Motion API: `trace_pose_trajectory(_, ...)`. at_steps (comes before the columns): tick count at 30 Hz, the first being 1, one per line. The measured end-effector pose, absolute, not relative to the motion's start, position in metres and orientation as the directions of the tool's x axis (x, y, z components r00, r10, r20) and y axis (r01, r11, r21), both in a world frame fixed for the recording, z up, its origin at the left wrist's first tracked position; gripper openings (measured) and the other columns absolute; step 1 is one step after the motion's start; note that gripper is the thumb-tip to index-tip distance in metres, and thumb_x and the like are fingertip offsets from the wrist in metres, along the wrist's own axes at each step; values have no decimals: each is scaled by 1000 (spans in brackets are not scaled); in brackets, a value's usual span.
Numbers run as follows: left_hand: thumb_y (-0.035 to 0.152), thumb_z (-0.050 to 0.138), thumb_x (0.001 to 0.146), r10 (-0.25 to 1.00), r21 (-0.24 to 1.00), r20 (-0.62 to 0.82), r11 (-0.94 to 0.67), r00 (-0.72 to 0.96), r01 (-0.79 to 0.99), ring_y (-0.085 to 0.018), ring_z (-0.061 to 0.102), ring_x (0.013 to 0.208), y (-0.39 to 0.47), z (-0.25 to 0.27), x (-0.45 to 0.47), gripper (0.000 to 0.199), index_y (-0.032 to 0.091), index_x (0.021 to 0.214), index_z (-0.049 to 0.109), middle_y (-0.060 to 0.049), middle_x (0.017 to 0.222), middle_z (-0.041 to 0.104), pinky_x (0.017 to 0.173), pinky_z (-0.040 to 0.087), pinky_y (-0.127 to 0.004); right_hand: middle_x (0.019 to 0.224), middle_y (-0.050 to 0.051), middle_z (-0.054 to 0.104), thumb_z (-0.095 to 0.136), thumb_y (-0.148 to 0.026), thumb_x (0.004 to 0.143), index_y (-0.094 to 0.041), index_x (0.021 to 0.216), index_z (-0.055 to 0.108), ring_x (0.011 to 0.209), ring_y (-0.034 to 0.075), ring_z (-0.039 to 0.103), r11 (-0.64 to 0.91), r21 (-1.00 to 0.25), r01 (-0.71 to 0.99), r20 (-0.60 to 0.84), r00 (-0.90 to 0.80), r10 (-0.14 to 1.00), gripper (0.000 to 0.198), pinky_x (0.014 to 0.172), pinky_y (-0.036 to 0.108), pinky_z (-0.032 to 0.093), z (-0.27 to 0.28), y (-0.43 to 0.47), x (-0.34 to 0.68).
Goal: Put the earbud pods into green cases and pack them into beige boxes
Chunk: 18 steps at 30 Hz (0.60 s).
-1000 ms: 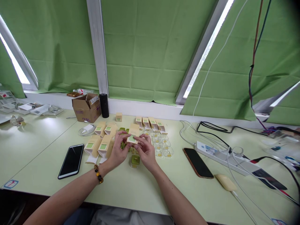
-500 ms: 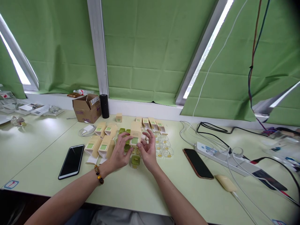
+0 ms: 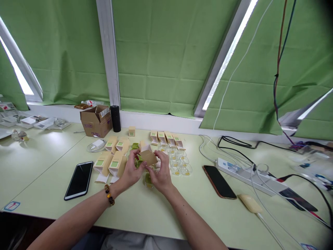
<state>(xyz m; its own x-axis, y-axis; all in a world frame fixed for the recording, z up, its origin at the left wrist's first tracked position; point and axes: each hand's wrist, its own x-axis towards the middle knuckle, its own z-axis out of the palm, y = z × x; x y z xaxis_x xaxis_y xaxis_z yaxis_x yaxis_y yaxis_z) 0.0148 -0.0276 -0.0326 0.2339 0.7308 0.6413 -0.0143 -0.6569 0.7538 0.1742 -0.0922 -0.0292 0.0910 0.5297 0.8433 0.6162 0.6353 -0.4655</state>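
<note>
Between both hands is a small tan cardboard box (image 3: 148, 157), tilted so a plain brown side faces me; its green window is out of sight. My left hand (image 3: 134, 168), with a beaded bracelet at the wrist, grips its left side. The fingers of my right hand (image 3: 161, 170) close on its right side and lower edge. Beneath the hands lie green square containers (image 3: 148, 180), partly covered. Several clear containers with yellow spots (image 3: 182, 161) sit right of my right hand. Similar boxes with open flaps (image 3: 117, 162) lie to the left of my left hand.
More small boxes (image 3: 166, 139) stand in a row behind. A phone (image 3: 78, 180) lies at left, another phone (image 3: 220, 181) at right. Beyond are a brown carton (image 3: 96, 121), a black cylinder (image 3: 116, 118), a coiled white cable (image 3: 96, 144) and a power strip (image 3: 244, 176) with tangled cords.
The small box has been turned in my hands: its face with the green window no longer shows, and a plain brown side does. Both hands have shifted slightly with it.
</note>
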Motion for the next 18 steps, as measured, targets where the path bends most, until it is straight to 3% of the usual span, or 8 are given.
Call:
trace_pose_trajectory(6,50,65,101,809,836,515,-402,283,-373,-24,66,124,-21,-28,19,48,23,136,46,-14,134,66,104,56,-41,147,12,57,68,-19,94,-36,159,36,146,38,49,687,-407,602,858,-6,514,75,119,70,42,-22,-97,173)
trace_pose_trajectory(10,51,67,100,812,837,504,-375,294,-399,-26,63,134,-22,-22,17,57,22,144,46,-16,147,62,111,54,-42,149,11,61,62,-14,95,-35,160,38,150,35,49,718,-409,564,842,-70,535,72,121,67,44,-20,-99,172)
trace_pose_trajectory(13,50,75,94,818,836,507,-390,271,-387,-27,66,129,-21,-19,15,56,21,137,54,-15,141,67,109,55,-43,147,10,64,58,-12,96,-33,156,45,146,33,55,735,-399,549,841,-99,531,65,118,62,49,-20,-101,171)
trace_pose_trajectory(18,46,80,90,879,838,398,-230,264,-495,-29,68,126,-18,-11,12,51,21,130,62,-13,138,71,107,55,-42,133,11,73,55,-12,98,-28,139,60,126,28,68,733,-418,537,859,-30,511,43,106,51,58,-15,-101,175)
